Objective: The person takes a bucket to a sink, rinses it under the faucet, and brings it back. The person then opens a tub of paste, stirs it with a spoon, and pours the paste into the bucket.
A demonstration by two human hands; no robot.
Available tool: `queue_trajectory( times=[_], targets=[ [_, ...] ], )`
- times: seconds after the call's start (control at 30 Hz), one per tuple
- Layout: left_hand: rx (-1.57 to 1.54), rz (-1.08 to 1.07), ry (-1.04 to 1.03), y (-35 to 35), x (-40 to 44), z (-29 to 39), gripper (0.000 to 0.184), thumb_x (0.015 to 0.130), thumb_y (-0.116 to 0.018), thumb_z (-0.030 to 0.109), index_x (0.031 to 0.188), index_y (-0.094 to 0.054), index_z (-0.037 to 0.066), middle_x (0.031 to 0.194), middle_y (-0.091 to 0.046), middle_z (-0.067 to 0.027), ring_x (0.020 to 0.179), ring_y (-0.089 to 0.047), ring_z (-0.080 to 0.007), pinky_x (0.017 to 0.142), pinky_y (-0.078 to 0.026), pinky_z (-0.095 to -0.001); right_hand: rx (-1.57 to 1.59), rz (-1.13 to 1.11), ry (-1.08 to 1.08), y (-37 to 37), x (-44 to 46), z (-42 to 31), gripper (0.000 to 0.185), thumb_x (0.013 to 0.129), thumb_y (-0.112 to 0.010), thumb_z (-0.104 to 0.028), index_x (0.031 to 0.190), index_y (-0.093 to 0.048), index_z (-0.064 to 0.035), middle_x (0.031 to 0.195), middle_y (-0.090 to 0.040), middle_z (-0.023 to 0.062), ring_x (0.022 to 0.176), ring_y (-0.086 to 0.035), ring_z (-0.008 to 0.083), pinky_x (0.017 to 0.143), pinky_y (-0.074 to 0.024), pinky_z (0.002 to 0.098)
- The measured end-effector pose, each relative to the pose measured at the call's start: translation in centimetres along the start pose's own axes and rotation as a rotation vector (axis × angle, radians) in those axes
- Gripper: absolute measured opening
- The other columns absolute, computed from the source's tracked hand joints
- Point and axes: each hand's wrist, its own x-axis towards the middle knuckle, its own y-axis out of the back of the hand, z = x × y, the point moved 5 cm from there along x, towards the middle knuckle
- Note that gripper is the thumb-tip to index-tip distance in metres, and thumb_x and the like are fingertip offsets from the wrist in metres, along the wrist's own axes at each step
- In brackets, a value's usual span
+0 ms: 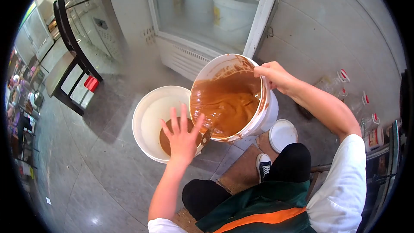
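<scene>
My right hand (pixel 276 76) is closed on the rim of a white bucket (pixel 270 114). This bucket tilts to the left, and a thick, glossy brown paste (pixel 226 108) coats its inside. Below and left of it, a second white bucket (pixel 144 118) stands upright on the floor, with some brown paste (pixel 166 142) at its bottom. My left hand (pixel 182 140) hovers over that bucket with its fingers spread, holding nothing. Beside my thumb, a brown-smeared flat tool (pixel 206 137) shows at the tilted bucket's lower lip; what supports it is hidden.
A round white lid (pixel 283 136) lies near my shoe (pixel 263 166). Ahead stands a glass-door fridge (pixel 207 17) with buckets inside. Several clear jugs (pixel 366 99) line the wall at right. A black-framed chair (pixel 71 73) is at left.
</scene>
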Motion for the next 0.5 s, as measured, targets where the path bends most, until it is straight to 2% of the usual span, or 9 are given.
queue_trajectory(
  times=[0.03, 0.1, 0.2, 0.27, 0.33, 0.37, 0.4, 0.47, 0.5],
  targets=[
    [0.001, -0.003, -0.001, -0.4, -0.7, 0.1, 0.062, 0.061, -0.046, -0.009, 0.111, -0.051, 0.028, 0.136, -0.014, -0.0137, 0.125, -0.005, -0.0375, 0.097, -0.004, -0.0553, 0.002, 0.000, -0.002, 0.0, 0.2, 0.4, 0.026, 0.061, -0.059, -0.028, 0.065, -0.052, -0.0036, 0.059, -0.048, 0.0049, 0.049, -0.042, 0.0110, 0.041, -0.0304, 0.0234],
    [0.235, 0.010, -0.043, -1.8, -2.3, 0.3, 0.070, 0.061, -0.053, -0.002, 0.119, -0.042, 0.036, 0.135, -0.019, -0.0116, 0.124, -0.013, -0.0358, 0.093, -0.009, -0.0624, -0.032, 0.002, 0.011, 0.3, 0.7, 0.8, 0.025, 0.060, -0.059, -0.028, 0.064, -0.052, -0.0044, 0.059, -0.048, 0.0045, 0.049, -0.043, 0.0109, 0.041, -0.0305, 0.0233],
    [0.209, 0.049, -0.082, -2.1, -4.5, -1.2, 0.069, 0.061, -0.052, -0.002, 0.118, -0.043, 0.038, 0.135, -0.020, -0.0093, 0.124, -0.013, -0.0348, 0.093, -0.009, -0.0613, -0.047, -0.006, 0.013, 0.4, 0.7, 0.7, 0.025, 0.060, -0.059, -0.029, 0.062, -0.052, -0.0052, 0.059, -0.048, 0.0039, 0.049, -0.043, 0.0108, 0.042, -0.0311, 0.0237],
    [0.252, 0.088, -0.145, -1.4, -4.6, -1.3, 0.067, 0.062, -0.052, -0.001, 0.117, -0.044, 0.037, 0.134, -0.021, -0.0116, 0.123, -0.016, -0.0348, 0.093, -0.011, -0.0609, -0.065, -0.005, 0.007, 0.4, 0.8, 0.8, 0.024, 0.059, -0.059, -0.029, 0.062, -0.053, -0.0054, 0.059, -0.049, 0.0042, 0.050, -0.044, 0.0112, 0.042, -0.0324, 0.0239],
    [0.053, 0.090, 0.072, -0.8, -3.8, -2.1, 0.064, 0.061, -0.052, -0.001, 0.116, -0.047, 0.032, 0.132, -0.023, -0.0151, 0.123, -0.016, -0.0371, 0.098, -0.011, -0.0529, -0.069, -0.016, 0.013, 0.7, 1.1, 0.9, 0.024, 0.060, -0.059, -0.028, 0.063, -0.054, -0.0049, 0.061, -0.050, 0.0052, 0.052, -0.045, 0.0120, 0.044, -0.0341, 0.0239],
    [-0.201, 0.180, 0.190, -1.3, -2.9, -2.9, 0.057, 0.074, -0.050, 0.012, 0.126, -0.034, 0.029, 0.128, -0.030, -0.0188, 0.120, -0.026, -0.0345, 0.097, -0.022, -0.0435, -0.074, -0.029, 0.008, 0.8, 1.4, 1.1, 0.024, 0.059, -0.059, -0.028, 0.064, -0.055, -0.0049, 0.062, -0.052, 0.0053, 0.053, -0.047, 0.0126, 0.044, -0.0351, 0.0239],
    [-0.211, 0.178, 0.190, -2.3, -1.5, -2.9, 0.057, 0.074, -0.050, 0.012, 0.126, -0.034, 0.029, 0.128, -0.030, -0.0188, 0.120, -0.026, -0.0345, 0.097, -0.022, -0.0435, -0.070, -0.021, 0.023, 0.7, 2.1, 1.5, 0.024, 0.060, -0.060, -0.029, 0.063, -0.056, -0.0055, 0.061, -0.051, 0.0042, 0.052, -0.046, 0.0119, 0.044, -0.0350, 0.0238],
    [-1.760, 0.121, 0.935, -7.4, 0.5, -3.2, 0.053, 0.085, -0.037, 0.038, 0.132, -0.014, 0.031, 0.119, -0.040, -0.0205, 0.107, -0.042, -0.0297, 0.090, -0.032, -0.0361, -0.047, -0.048, -0.005, 1.2, 2.1, 1.5, 0.023, 0.061, -0.060, -0.029, 0.063, -0.056, -0.0059, 0.061, -0.051, 0.0031, 0.052, -0.046, 0.0110, 0.044, -0.0348, 0.0240],
    [-1.665, -0.064, 1.033, -8.3, 1.4, -2.6, 0.061, 0.083, -0.021, 0.058, 0.133, 0.001, 0.031, 0.107, -0.048, -0.0203, 0.091, -0.051, -0.0245, 0.082, -0.037, -0.0331, -0.042, -0.074, -0.015, 1.3, 2.4, 1.9, 0.022, 0.062, -0.059, -0.027, 0.065, -0.055, -0.0050, 0.059, -0.048, 0.0019, 0.051, -0.043, 0.0099, 0.043, -0.0331, 0.0226]
  ],
)
